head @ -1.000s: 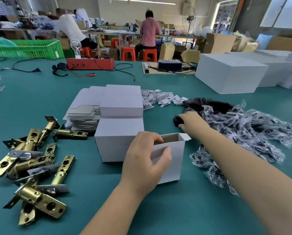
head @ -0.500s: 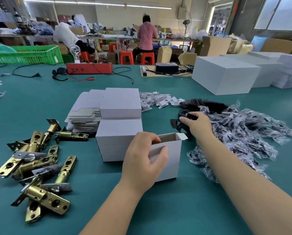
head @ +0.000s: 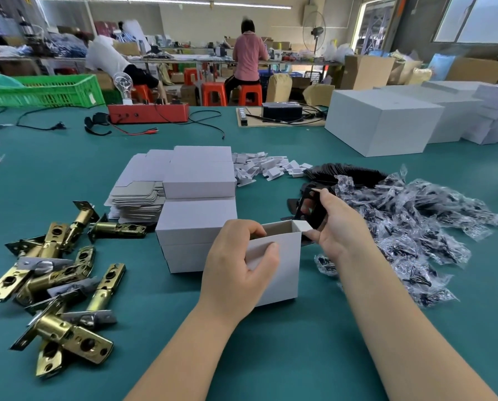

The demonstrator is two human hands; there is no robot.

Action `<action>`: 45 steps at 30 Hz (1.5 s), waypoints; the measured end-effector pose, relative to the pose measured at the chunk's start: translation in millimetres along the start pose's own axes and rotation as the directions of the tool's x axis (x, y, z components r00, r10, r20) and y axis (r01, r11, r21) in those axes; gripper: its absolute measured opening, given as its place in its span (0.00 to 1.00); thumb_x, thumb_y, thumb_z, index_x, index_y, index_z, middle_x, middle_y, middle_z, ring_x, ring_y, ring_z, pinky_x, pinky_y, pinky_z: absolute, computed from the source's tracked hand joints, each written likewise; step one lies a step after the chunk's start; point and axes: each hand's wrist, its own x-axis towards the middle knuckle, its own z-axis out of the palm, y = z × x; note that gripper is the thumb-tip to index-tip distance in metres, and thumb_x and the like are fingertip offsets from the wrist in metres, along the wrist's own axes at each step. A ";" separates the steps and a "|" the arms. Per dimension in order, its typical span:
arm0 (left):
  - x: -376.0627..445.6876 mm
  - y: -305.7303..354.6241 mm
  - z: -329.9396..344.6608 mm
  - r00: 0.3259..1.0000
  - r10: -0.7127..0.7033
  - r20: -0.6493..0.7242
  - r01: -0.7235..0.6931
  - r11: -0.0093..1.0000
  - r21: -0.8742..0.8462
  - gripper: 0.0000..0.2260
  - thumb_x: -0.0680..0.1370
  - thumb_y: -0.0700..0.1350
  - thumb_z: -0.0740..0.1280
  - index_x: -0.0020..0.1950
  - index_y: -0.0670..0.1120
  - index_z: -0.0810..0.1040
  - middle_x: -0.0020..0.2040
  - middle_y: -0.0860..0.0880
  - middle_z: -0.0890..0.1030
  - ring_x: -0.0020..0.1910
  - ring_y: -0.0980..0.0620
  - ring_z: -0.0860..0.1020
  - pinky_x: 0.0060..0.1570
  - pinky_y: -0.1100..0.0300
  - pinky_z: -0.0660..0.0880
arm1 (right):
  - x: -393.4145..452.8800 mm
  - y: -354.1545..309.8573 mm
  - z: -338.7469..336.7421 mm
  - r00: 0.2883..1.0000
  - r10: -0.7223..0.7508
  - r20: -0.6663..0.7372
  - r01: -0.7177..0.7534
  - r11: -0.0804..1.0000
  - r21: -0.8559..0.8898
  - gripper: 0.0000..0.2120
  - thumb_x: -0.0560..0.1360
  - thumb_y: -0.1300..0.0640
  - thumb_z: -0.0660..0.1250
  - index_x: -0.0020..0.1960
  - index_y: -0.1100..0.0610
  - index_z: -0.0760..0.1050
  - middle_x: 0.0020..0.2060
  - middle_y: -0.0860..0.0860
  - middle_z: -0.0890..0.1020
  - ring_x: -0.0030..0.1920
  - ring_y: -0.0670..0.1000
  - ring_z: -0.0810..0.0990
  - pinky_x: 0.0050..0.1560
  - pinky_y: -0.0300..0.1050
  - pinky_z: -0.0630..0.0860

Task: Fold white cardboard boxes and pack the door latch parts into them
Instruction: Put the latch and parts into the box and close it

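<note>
- Left hand (head: 236, 264): bare, no glove, ring or watch.
- Right hand (head: 338, 227): bare too.
- Both forearms uncovered (no sleeve reaches into view), nails short.

Landmark: the open white box (head: 276, 273), standing upright on the green table (head: 270, 357). My left hand (head: 236, 267) gripped its near-left wall, blocking that side; my right hand (head: 337, 227), holding a black part (head: 311, 208), crowded its right rim. Mouth of the box was unobstructed from above. Left of the box and touching it stood stacked closed boxes (head: 198, 221), so no passage there. Farther left, brass latches (head: 56, 285) lay heaped. Right of the box, a pile of plastic bags (head: 415, 227) covered the surface. Nearer than the box, bare table between my forearms gave free room.
</note>
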 end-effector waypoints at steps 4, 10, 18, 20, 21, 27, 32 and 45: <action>0.8 0.4 -0.6 1.000 -0.006 0.000 0.006 1.000 0.006 0.08 0.73 0.52 0.62 0.45 0.49 0.72 0.42 0.58 0.73 0.44 0.59 0.72 0.43 0.71 0.67 | -8.8 7.5 5.8 0.997 0.080 -0.009 -0.081 0.995 -0.050 0.08 0.81 0.57 0.61 0.48 0.59 0.75 0.39 0.56 0.79 0.38 0.54 0.81 0.27 0.46 0.80; 1.2 -2.1 -0.4 1.000 -0.001 0.000 0.001 1.000 0.022 0.07 0.73 0.52 0.62 0.45 0.49 0.72 0.42 0.58 0.73 0.43 0.59 0.72 0.43 0.70 0.67 | -17.6 13.1 7.8 0.995 0.067 0.071 -0.057 0.990 -0.132 0.23 0.69 0.68 0.72 0.59 0.56 0.66 0.45 0.54 0.76 0.39 0.50 0.78 0.27 0.39 0.76; 0.3 -1.7 -0.1 1.000 -0.011 0.001 0.011 1.000 0.029 0.07 0.73 0.52 0.63 0.45 0.49 0.72 0.42 0.58 0.73 0.43 0.60 0.72 0.43 0.72 0.66 | -25.4 18.2 5.7 0.962 0.108 0.252 0.062 0.809 -0.584 0.08 0.75 0.65 0.61 0.47 0.53 0.73 0.40 0.51 0.77 0.39 0.49 0.75 0.30 0.37 0.74; 0.5 -1.4 0.4 1.000 -0.021 -0.008 0.022 0.999 0.023 0.09 0.73 0.52 0.62 0.45 0.47 0.73 0.42 0.58 0.74 0.43 0.60 0.72 0.42 0.73 0.66 | -26.8 20.5 6.2 0.926 0.092 0.365 0.205 0.691 -0.694 0.07 0.72 0.62 0.65 0.44 0.51 0.78 0.38 0.46 0.81 0.38 0.46 0.77 0.34 0.34 0.73; 0.7 -1.1 0.3 1.000 -0.024 -0.010 0.024 0.999 0.022 0.10 0.73 0.52 0.62 0.45 0.46 0.73 0.42 0.58 0.74 0.44 0.60 0.72 0.42 0.73 0.66 | -27.1 19.9 5.3 0.898 0.108 0.427 0.269 0.633 -0.725 0.12 0.73 0.63 0.65 0.38 0.48 0.80 0.34 0.41 0.82 0.36 0.42 0.77 0.35 0.32 0.72; -0.4 -0.3 -0.2 1.000 -0.016 -0.001 0.016 0.999 0.030 0.09 0.73 0.52 0.63 0.45 0.47 0.73 0.42 0.57 0.74 0.44 0.60 0.72 0.42 0.72 0.67 | -23.2 16.1 -4.4 0.840 0.085 0.536 0.493 0.293 -0.819 0.14 0.76 0.63 0.62 0.47 0.44 0.78 0.42 0.39 0.78 0.44 0.42 0.76 0.41 0.32 0.69; -1.3 0.2 -2.4 0.999 0.038 0.031 -0.039 0.999 0.013 0.08 0.74 0.49 0.62 0.42 0.44 0.73 0.40 0.54 0.74 0.41 0.56 0.73 0.41 0.67 0.68 | -13.2 10.8 -6.7 0.889 -0.164 0.427 0.456 0.241 -0.857 0.07 0.75 0.64 0.64 0.49 0.54 0.77 0.40 0.49 0.79 0.38 0.51 0.76 0.33 0.38 0.70; 4.4 -0.5 -4.4 0.999 0.019 0.044 -0.021 0.999 0.036 0.16 0.79 0.53 0.56 0.51 0.44 0.79 0.44 0.53 0.76 0.42 0.52 0.74 0.41 0.56 0.72 | -72.6 -15.2 14.3 0.651 -0.399 0.646 0.675 0.693 -0.253 0.05 0.71 0.58 0.69 0.41 0.49 0.81 0.37 0.42 0.81 0.39 0.42 0.79 0.41 0.34 0.74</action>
